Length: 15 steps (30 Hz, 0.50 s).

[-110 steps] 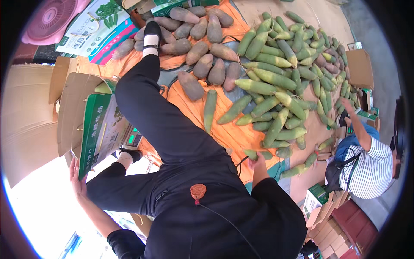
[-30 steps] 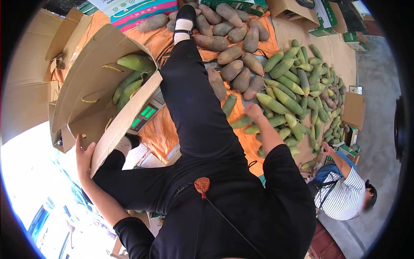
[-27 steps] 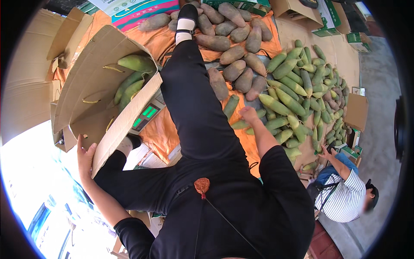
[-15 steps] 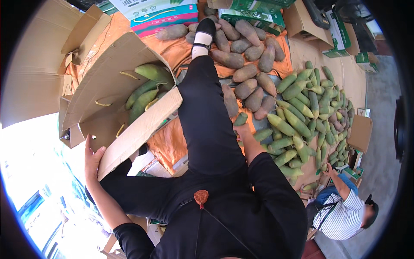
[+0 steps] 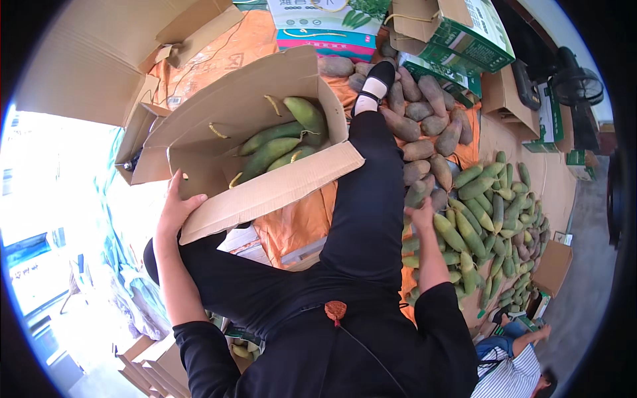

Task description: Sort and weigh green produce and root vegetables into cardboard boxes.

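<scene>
A cardboard box (image 5: pixel 219 159) with rope handles lies open across my left leg, its front flap turned toward me. Several green radishes (image 5: pixel 306 114) rest inside it. My left hand (image 5: pixel 176 207) grips the box's near left corner, thumb over the flap's edge. To the right of my knee, my right hand (image 5: pixel 422 216) closes around the lower end of a green radish (image 5: pixel 416 194). That radish points away from me, between the brownish-purple root vegetables (image 5: pixel 418 150) and the large heap of green radishes (image 5: pixel 474 207). Its lower end is hidden by my fingers.
My outstretched leg (image 5: pixel 358 192) lies between box and heap. Printed cartons (image 5: pixel 325 16) and open green-and-white boxes (image 5: pixel 464 36) stand at the back. A fan (image 5: pixel 576 85) is at the far right. A person in a striped shirt (image 5: pixel 507 375) works at lower right.
My view has swung left, shifting the scene rightward. The radish in my right hand has risen slightly toward the purple roots. My left hand stays on the box's corner.
</scene>
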Tool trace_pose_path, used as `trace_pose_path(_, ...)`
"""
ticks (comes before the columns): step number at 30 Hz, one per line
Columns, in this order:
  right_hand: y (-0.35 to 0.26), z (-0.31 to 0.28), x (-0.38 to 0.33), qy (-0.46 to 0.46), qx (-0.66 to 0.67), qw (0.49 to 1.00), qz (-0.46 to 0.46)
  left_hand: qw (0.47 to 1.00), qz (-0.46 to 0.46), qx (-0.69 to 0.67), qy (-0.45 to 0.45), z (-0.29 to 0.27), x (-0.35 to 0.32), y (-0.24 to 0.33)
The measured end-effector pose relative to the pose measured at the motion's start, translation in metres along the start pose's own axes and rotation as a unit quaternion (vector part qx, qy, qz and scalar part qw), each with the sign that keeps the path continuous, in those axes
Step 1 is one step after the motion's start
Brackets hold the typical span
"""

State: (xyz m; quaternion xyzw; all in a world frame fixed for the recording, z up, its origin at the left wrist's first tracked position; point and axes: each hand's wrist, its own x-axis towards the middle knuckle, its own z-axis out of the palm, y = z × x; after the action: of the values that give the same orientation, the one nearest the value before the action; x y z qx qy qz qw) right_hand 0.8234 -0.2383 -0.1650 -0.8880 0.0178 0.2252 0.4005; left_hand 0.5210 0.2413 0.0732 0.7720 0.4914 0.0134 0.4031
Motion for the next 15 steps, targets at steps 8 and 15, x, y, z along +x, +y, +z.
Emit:
trace_pose_path(8, -0.252, -0.077, -0.011, -0.01, 0.099, 0.956, -0.276, 0.994, 0.02, 0.11, 0.007, -0.001, 0.002, 0.001)
trace_pose_path(15, -0.406, -0.043, -0.089, -0.085, 0.155, 0.832, -0.525, 0.993, 0.034, 0.108, 0.016, -0.003, 0.007, -0.005)
